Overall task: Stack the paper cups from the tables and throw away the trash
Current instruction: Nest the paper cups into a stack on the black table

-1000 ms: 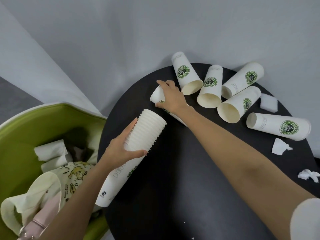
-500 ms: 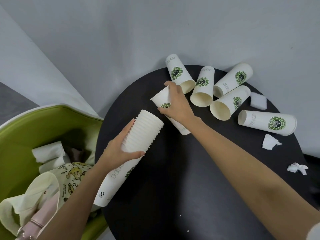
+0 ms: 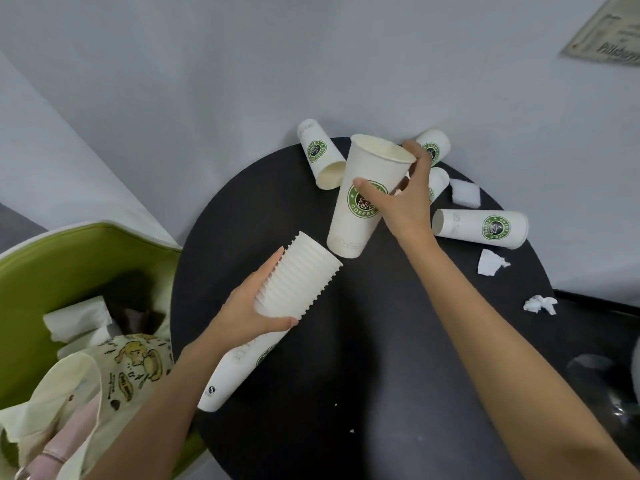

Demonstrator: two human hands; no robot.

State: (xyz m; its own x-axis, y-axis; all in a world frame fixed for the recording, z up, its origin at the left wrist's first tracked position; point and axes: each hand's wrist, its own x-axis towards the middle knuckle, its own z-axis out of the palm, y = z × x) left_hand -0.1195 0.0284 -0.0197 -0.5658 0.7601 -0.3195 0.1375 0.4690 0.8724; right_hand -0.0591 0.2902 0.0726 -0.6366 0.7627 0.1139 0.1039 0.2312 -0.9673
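My left hand (image 3: 258,306) grips a tilted stack of white paper cups (image 3: 298,275), its ribbed rims pointing up and right over the round black table (image 3: 363,375). In my right hand (image 3: 398,199) a single paper cup (image 3: 360,216) with a green coffee logo is held upright in the air, its base just above the stack's mouth. Several more cups lie on their sides at the table's far edge: one on the left (image 3: 320,155), one on the right (image 3: 481,228), and two partly hidden behind my right hand (image 3: 434,148).
Crumpled white paper scraps (image 3: 490,263) (image 3: 540,304) and a tissue wad (image 3: 465,192) lie on the table's right side. A green chair (image 3: 69,258) at the left holds a printed tote bag (image 3: 128,368) and napkins. A grey wall stands behind the table.
My right hand has lifted the single cup off the table and turned it upright, bringing its base over the stack. The left hand with the stack stays in about the same place.
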